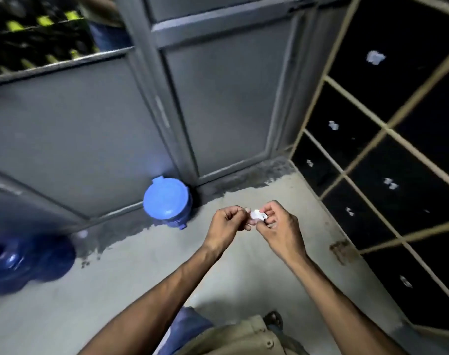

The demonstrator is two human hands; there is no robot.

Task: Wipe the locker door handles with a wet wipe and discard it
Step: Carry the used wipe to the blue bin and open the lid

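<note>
- Above the concrete floor (146, 272), both bare hands meet in mid-air; the left hand (224, 226) and the right hand (279, 229) each pinch one side of a small crumpled white wet wipe (256, 216); fingers of both are curled closed on it, fingertips nearly touching
- Beyond the hands, to their left, a blue bin (167, 202) with its lid shut stands against the grey metal panel wall (64, 139), at the foot of a grey door (218, 103)
- At right, dark lockers (387, 155) in a pale frame run along the wall; small shiny handles (333, 125) show on the doors, blurred; no number, label or brand can be read on them
- At far left, a dark blue water jug (26, 262) lies on the floor, blurred; no writing is legible there or on the bin
</note>
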